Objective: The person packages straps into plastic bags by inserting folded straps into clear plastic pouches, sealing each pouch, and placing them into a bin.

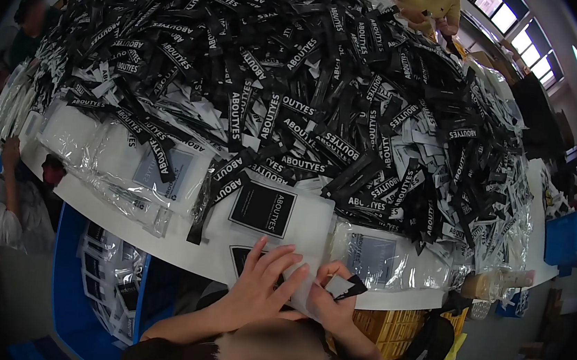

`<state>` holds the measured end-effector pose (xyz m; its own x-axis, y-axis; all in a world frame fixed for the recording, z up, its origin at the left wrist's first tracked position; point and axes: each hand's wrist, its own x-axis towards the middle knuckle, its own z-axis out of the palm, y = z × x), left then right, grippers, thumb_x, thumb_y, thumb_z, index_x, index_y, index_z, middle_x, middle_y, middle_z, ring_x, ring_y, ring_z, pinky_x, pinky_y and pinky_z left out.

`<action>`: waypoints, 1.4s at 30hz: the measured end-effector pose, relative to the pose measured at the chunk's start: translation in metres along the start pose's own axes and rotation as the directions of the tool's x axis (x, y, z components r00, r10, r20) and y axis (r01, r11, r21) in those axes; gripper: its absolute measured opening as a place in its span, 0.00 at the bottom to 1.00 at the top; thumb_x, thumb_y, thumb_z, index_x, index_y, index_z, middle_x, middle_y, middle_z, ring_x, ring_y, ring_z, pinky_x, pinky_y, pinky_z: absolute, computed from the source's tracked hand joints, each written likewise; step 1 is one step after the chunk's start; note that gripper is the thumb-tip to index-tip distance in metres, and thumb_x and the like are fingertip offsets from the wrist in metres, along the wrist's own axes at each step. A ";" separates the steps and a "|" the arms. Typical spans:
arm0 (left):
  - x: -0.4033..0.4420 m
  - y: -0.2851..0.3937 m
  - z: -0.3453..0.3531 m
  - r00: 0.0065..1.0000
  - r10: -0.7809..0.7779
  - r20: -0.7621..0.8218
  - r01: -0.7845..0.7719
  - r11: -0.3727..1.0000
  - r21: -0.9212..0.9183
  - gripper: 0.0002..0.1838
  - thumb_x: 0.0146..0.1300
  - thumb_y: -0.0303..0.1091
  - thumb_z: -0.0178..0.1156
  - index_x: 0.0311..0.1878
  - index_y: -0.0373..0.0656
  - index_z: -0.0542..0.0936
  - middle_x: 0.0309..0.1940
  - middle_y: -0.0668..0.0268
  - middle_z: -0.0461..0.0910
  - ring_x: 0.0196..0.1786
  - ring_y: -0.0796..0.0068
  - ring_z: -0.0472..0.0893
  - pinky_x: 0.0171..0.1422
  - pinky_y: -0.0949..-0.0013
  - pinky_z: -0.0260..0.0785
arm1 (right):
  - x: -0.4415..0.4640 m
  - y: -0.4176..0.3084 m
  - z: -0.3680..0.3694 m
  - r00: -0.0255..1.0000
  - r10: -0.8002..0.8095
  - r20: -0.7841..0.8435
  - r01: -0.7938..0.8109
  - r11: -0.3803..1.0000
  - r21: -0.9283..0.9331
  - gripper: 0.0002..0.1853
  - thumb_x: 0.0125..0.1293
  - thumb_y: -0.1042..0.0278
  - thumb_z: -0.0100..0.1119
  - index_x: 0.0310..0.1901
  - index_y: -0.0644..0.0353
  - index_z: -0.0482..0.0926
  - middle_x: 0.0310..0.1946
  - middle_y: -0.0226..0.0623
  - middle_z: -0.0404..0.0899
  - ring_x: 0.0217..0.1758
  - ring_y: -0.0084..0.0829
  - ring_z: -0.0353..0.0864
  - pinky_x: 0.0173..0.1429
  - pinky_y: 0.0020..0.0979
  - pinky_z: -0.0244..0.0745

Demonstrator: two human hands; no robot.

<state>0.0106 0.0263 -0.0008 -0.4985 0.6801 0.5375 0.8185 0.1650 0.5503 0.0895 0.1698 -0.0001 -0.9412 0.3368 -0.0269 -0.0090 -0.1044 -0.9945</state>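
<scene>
At the table's front edge, my left hand lies spread, fingers apart, on a white plastic bag with a black label. My right hand is closed round a small black and grey packet beside the bag's right side. Just beyond my hands is a white bag with a black ABOUTYES label. A large heap of black ABOUTYES strips covers the table behind it. Stacks of clear bags lie to the right, and more clear bags lie to the left.
Below the table at left stands a blue bin of labelled bags. A yellow crate is at lower right. A bottle lies on the right table edge. Co-workers are at far left and at the back.
</scene>
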 end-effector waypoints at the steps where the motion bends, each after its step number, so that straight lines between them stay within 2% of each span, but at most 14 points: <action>1: -0.002 0.000 0.000 1.000 0.001 0.004 -0.001 1.000 -0.001 0.38 0.41 0.44 0.70 0.57 0.40 0.68 0.48 0.55 0.68 0.55 0.55 0.69 0.64 0.49 0.53 | -0.001 0.004 0.001 0.999 -0.004 -0.044 0.005 1.000 0.005 0.07 0.56 0.74 0.57 0.33 0.63 0.69 0.27 0.29 0.71 0.30 0.17 0.67 0.38 0.21 0.65; 4: -0.009 -0.008 -0.010 0.987 -0.162 0.001 0.162 0.983 -0.082 0.44 0.35 0.39 0.72 0.58 0.35 0.65 0.49 0.54 0.66 0.51 0.54 0.68 0.56 0.54 0.61 | 0.002 0.022 -0.005 0.996 -0.057 -0.070 0.071 0.973 0.218 0.07 0.57 0.74 0.57 0.33 0.64 0.70 0.27 0.30 0.72 0.30 0.18 0.68 0.38 0.22 0.66; 8: -0.010 -0.010 -0.015 0.951 -0.296 0.093 0.303 0.951 -0.067 0.47 0.35 0.39 0.72 0.61 0.35 0.62 0.49 0.55 0.66 0.50 0.55 0.67 0.54 0.56 0.60 | -0.001 0.052 -0.022 0.991 -0.042 -0.128 0.031 0.996 -0.083 0.02 0.62 0.77 0.50 0.34 0.66 0.69 0.24 0.34 0.73 0.28 0.21 0.70 0.34 0.23 0.68; 10: -0.012 -0.009 -0.013 0.943 -0.322 0.084 0.328 0.942 -0.071 0.50 0.35 0.40 0.73 0.63 0.35 0.59 0.49 0.55 0.66 0.50 0.56 0.67 0.55 0.59 0.60 | -0.004 0.050 -0.018 0.981 -0.073 -0.179 0.087 0.994 0.068 0.01 0.62 0.79 0.49 0.33 0.66 0.69 0.23 0.35 0.73 0.26 0.23 0.71 0.33 0.23 0.67; 12: -0.013 -0.010 -0.012 0.943 -0.321 0.087 0.327 0.942 -0.075 0.50 0.36 0.40 0.73 0.64 0.35 0.59 0.49 0.55 0.66 0.50 0.56 0.67 0.55 0.59 0.59 | 0.001 0.044 -0.010 0.855 -0.498 -0.145 0.506 0.862 0.023 0.03 0.61 0.79 0.51 0.30 0.66 0.69 0.22 0.35 0.73 0.26 0.23 0.72 0.32 0.22 0.67; 17: -0.012 -0.014 -0.012 0.936 -0.317 0.150 0.326 0.944 -0.039 0.54 0.36 0.44 0.75 0.65 0.36 0.56 0.53 0.52 0.63 0.54 0.54 0.65 0.57 0.59 0.60 | -0.005 0.043 -0.017 0.932 -0.352 0.091 0.360 0.856 -0.371 0.03 0.59 0.83 0.51 0.32 0.65 0.69 0.22 0.36 0.73 0.26 0.27 0.73 0.32 0.24 0.68; 18: -0.011 -0.014 -0.013 0.935 -0.303 0.184 0.313 0.950 -0.023 0.53 0.36 0.44 0.75 0.65 0.36 0.56 0.53 0.52 0.63 0.54 0.54 0.64 0.58 0.59 0.59 | -0.002 0.041 -0.020 0.925 -0.376 -0.063 0.378 0.926 0.023 0.02 0.62 0.75 0.49 0.34 0.63 0.68 0.21 0.35 0.71 0.24 0.28 0.70 0.32 0.28 0.68; 20: -0.012 -0.012 -0.012 0.931 -0.291 0.221 0.300 0.954 -0.010 0.53 0.36 0.44 0.75 0.65 0.36 0.56 0.53 0.52 0.63 0.54 0.54 0.64 0.58 0.60 0.59 | 0.009 0.030 -0.021 0.902 -0.385 -0.195 0.419 0.670 0.613 0.11 0.67 0.61 0.43 0.40 0.62 0.67 0.22 0.35 0.67 0.26 0.31 0.68 0.41 0.37 0.68; 27: -0.012 -0.011 -0.008 0.966 -0.240 0.095 0.251 0.959 -0.130 0.52 0.34 0.42 0.75 0.64 0.37 0.58 0.52 0.53 0.63 0.52 0.54 0.64 0.57 0.58 0.57 | 0.018 0.013 0.008 0.990 -0.113 0.089 0.078 0.940 0.333 0.11 0.69 0.72 0.39 0.46 0.66 0.70 0.56 0.56 0.68 0.65 0.42 0.62 0.67 0.42 0.54; 31: -0.013 -0.011 -0.008 0.967 -0.236 0.092 0.244 0.966 -0.090 0.52 0.34 0.42 0.75 0.64 0.39 0.59 0.52 0.53 0.63 0.53 0.54 0.64 0.56 0.58 0.58 | 0.015 0.007 0.011 0.994 0.043 0.102 -0.080 0.913 0.400 0.10 0.67 0.77 0.42 0.46 0.67 0.71 0.56 0.54 0.69 0.64 0.38 0.64 0.66 0.38 0.57; 33: -0.013 -0.008 -0.011 0.959 -0.255 0.120 0.267 0.959 -0.098 0.52 0.34 0.42 0.75 0.64 0.40 0.59 0.52 0.53 0.63 0.54 0.53 0.63 0.57 0.57 0.58 | 0.012 0.009 0.011 0.987 0.021 0.161 -0.048 0.985 0.164 0.10 0.64 0.81 0.47 0.46 0.68 0.71 0.56 0.53 0.69 0.62 0.35 0.66 0.64 0.34 0.60; 37: -0.006 -0.021 -0.035 0.759 -0.591 0.273 0.644 0.621 -0.447 0.35 0.54 0.42 0.65 0.62 0.40 0.61 0.48 0.54 0.73 0.38 0.57 0.78 0.43 0.66 0.71 | 0.011 0.015 0.001 0.969 0.146 0.199 -0.202 0.933 0.298 0.14 0.59 0.85 0.52 0.47 0.67 0.71 0.53 0.52 0.72 0.57 0.34 0.72 0.59 0.31 0.66; 40: -0.013 -0.037 -0.041 0.785 -0.501 0.366 0.610 0.729 -0.311 0.13 0.62 0.35 0.56 0.46 0.38 0.74 0.27 0.55 0.77 0.22 0.57 0.76 0.30 0.68 0.69 | 0.016 -0.004 0.021 0.999 -0.003 0.040 -0.013 0.918 0.396 0.17 0.57 0.85 0.54 0.50 0.67 0.70 0.51 0.51 0.73 0.55 0.35 0.73 0.58 0.31 0.67; 42: -0.013 -0.038 -0.042 0.792 -0.445 0.417 0.577 0.770 -0.274 0.09 0.63 0.34 0.54 0.41 0.38 0.77 0.21 0.54 0.75 0.21 0.56 0.75 0.28 0.67 0.67 | 0.018 0.000 0.007 0.978 -0.157 -0.138 0.159 0.987 0.003 0.15 0.57 0.85 0.52 0.48 0.68 0.72 0.42 0.48 0.78 0.44 0.35 0.79 0.47 0.33 0.75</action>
<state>-0.0265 -0.0189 -0.0015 -0.6406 0.7631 -0.0854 0.2640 0.3233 0.9087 0.0704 0.1690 0.0006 -0.8723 0.4751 0.1160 -0.1594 -0.0520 -0.9858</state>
